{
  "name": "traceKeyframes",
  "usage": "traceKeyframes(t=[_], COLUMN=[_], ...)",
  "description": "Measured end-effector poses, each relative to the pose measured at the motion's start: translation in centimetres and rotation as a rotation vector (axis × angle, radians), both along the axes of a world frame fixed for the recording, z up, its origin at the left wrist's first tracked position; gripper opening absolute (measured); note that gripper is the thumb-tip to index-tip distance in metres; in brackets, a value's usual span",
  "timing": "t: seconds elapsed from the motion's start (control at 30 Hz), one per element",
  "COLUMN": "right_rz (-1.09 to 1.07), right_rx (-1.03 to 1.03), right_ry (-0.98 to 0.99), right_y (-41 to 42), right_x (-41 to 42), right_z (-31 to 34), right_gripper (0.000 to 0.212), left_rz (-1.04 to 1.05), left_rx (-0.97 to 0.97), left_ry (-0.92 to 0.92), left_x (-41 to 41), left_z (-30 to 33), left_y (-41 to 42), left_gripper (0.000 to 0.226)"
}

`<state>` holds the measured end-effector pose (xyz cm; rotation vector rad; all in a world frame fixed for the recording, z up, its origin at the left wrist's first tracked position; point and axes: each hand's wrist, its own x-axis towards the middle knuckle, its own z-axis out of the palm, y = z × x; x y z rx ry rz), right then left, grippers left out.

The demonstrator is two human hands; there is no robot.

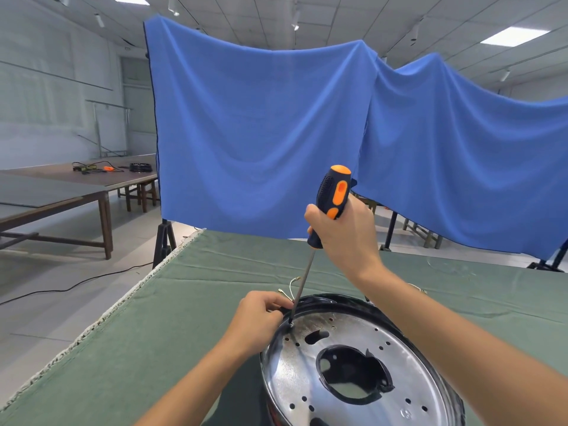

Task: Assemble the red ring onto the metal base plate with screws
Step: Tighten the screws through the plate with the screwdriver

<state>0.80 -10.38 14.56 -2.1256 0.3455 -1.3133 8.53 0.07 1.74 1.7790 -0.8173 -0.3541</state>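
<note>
- Here, the right hand (344, 235) is wrapped around the handle of a screwdriver (330, 204), which is black and orange.
- The screwdriver stands almost upright, tipped a little, and its thin shaft runs down to the plate (353, 379).
- Its tip sits on a small screw (290, 325) near the far left rim of the plate.
- The left hand (261, 321) has curled fingers that pinch the dark rim just beside the screw.
- The plate is round and shiny, with small holes and a big hole in the middle.
- It lies at the near edge of the bench (153, 333), which has a green cloth on it.
- A dark ring goes around the plate's rim; I cannot tell if any of it is red.
- Thin wires (292, 282) lie on the cloth just behind the plate.
- A big blue cloth (261, 133) hangs behind the far edge of the bench.
- Other tables (76, 186) stand well apart on the left.
</note>
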Motion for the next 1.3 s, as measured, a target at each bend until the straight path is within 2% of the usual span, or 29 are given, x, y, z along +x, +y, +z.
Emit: traceKeyframes(t=[0.37,0.63,1.3], right_rz=[0.012,-0.004,0.000], right_rx=[0.013,0.004,0.008], right_ry=[-0.027,-0.018,0.013], right_y=[-0.29,-0.47,-0.62], right_x=[-0.15,-0.30,-0.07], right_z=[0.40,0.22,-0.20], right_gripper=[0.027,0.025,0.022], left_rz=[0.002,0.029,0.028], left_rx=[0.003,0.078,0.093], left_ry=[-0.017,-0.145,-0.160], left_x=[-0.06,-0.04,0.25], left_z=[0.07,-0.02,-0.17], left_y=[0.13,0.03,-0.01], left_gripper=[0.041,0.039,0.037])
